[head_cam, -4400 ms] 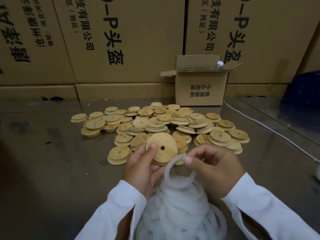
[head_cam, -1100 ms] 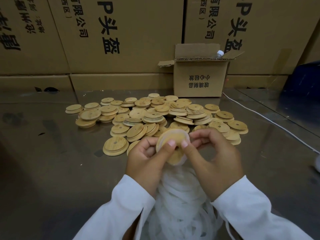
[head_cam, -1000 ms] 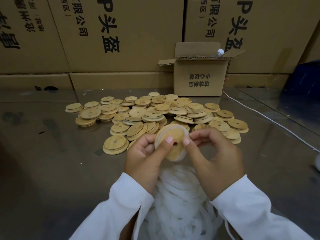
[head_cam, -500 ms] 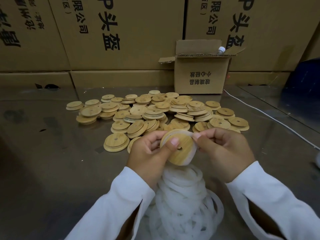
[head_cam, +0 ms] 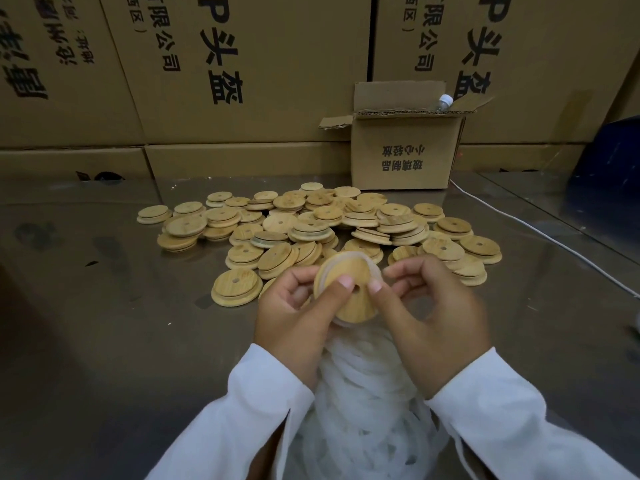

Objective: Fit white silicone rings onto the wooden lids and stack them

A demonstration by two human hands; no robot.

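Observation:
A round wooden lid (head_cam: 349, 292) with a small centre hole is held upright in front of me, a white silicone ring (head_cam: 372, 268) lying around its rim. My left hand (head_cam: 294, 317) grips the lid from the left, thumb on its face. My right hand (head_cam: 440, 317) pinches the lid's right edge and the ring with thumb and fingertips. Below my hands lies a heap of loose white rings (head_cam: 367, 403). Beyond them, a pile of wooden lids (head_cam: 311, 226) is spread over the metal table (head_cam: 104, 341).
A small open cardboard box (head_cam: 403, 157) with a bottle cap showing stands at the back right. Large printed cartons (head_cam: 242, 71) wall off the far edge. A white cable (head_cam: 540, 233) runs across the table's right side. A dark blue object (head_cam: 609, 157) sits far right.
Since the earliest frame the ring has gone from my right hand onto the lid. In the last second both hands have kept turning the lid, and my right thumb moved back onto its face.

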